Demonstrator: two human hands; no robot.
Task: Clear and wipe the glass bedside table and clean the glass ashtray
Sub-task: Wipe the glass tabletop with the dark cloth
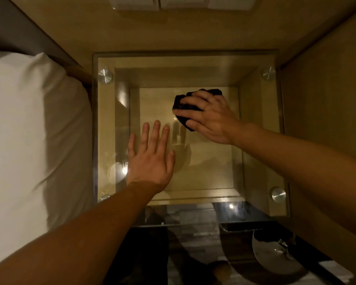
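Pressing dark cloth (185, 106) onto glass table (212, 167), right hand (209, 118); left hand (151, 156) flat.

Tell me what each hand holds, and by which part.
Right hand grips the bunched dark cloth from above, fingers over its top. Left hand holds nothing, lying flat on the glass tabletop.

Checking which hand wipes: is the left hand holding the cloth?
No: the left hand is flat and empty over the glass top, while the right hand grips the cloth.
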